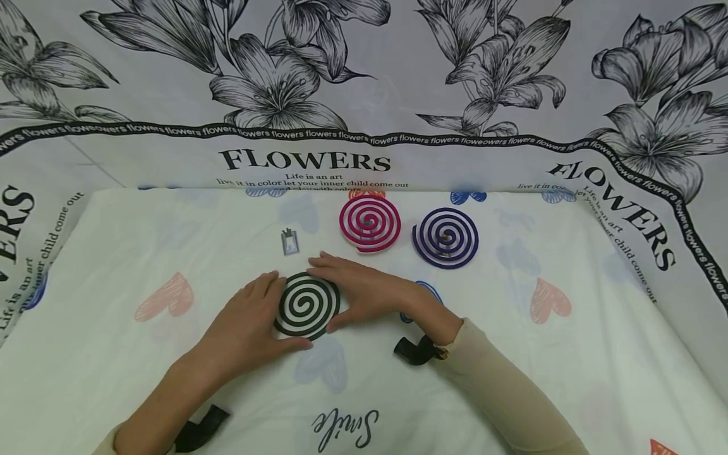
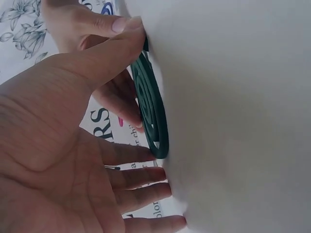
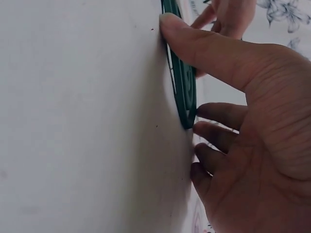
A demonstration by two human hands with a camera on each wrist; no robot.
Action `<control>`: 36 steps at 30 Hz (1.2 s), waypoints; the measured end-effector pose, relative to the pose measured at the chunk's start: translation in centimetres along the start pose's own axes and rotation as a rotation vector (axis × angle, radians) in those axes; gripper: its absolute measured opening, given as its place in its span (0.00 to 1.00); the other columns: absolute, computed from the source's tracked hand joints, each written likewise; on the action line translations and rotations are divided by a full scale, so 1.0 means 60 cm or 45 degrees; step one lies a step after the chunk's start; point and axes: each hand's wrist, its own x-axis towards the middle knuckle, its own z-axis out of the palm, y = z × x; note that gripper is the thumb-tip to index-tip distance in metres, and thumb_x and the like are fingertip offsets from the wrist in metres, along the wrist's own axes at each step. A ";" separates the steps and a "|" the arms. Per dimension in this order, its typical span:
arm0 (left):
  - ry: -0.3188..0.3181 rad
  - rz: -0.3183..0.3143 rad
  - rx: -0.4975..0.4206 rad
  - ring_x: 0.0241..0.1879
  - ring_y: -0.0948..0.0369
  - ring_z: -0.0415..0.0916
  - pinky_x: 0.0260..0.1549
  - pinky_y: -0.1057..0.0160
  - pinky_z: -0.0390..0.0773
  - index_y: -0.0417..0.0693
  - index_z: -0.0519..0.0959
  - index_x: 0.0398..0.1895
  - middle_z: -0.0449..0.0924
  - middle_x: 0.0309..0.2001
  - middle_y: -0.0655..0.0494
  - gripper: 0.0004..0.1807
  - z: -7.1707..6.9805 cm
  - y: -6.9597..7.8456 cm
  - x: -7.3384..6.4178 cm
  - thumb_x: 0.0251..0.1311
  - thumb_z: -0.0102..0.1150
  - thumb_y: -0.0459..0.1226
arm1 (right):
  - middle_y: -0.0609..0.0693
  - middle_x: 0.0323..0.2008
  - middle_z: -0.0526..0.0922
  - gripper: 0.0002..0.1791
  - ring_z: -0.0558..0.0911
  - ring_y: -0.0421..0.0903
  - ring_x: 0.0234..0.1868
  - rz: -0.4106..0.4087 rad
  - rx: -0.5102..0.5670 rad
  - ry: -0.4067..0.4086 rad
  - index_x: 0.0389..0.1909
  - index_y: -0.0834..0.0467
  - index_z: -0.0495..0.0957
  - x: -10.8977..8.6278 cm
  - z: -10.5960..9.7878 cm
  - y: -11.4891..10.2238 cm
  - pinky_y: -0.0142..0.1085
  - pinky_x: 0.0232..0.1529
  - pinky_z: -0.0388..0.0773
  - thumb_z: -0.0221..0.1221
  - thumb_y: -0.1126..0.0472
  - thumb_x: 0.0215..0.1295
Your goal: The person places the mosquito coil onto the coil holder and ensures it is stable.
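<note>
A dark green mosquito coil lies on the white cloth between both hands. My left hand is at its left side, fingertips by the upper rim and thumb by the lower. On the other side, my right hand touches the rim with thumb and fingers. The left wrist view shows the left fingers fairly straight, their tips down at the cloth. In the right wrist view the thumb lies along the coil's edge, with the other fingers loosely bent. A small metal stand lies just beyond the coil.
A pink coil and a dark blue coil lie farther back to the right. The white cloth has printed hearts. Behind it hangs a floral cloth. Black mounts sit under the wrists.
</note>
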 end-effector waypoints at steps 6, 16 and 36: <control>-0.015 0.004 -0.011 0.70 0.34 0.71 0.68 0.34 0.75 0.31 0.68 0.74 0.70 0.71 0.31 0.61 -0.006 -0.001 0.000 0.43 0.84 0.60 | 0.49 0.87 0.51 0.57 0.44 0.49 0.89 -0.041 -0.005 -0.006 0.84 0.55 0.56 0.002 0.002 0.004 0.47 0.88 0.49 0.77 0.47 0.60; -0.030 0.025 0.011 0.73 0.34 0.68 0.70 0.36 0.75 0.27 0.66 0.74 0.68 0.74 0.30 0.66 -0.005 -0.003 -0.001 0.42 0.83 0.63 | 0.46 0.87 0.51 0.62 0.45 0.46 0.89 -0.022 -0.068 0.012 0.85 0.52 0.53 0.004 0.003 0.006 0.46 0.88 0.48 0.78 0.40 0.57; -0.028 0.059 0.042 0.73 0.34 0.68 0.72 0.36 0.73 0.26 0.68 0.72 0.67 0.74 0.30 0.63 -0.004 -0.009 -0.001 0.45 0.81 0.64 | 0.45 0.87 0.50 0.64 0.44 0.45 0.89 0.027 -0.067 -0.009 0.86 0.52 0.50 0.008 0.004 0.002 0.44 0.89 0.46 0.78 0.41 0.56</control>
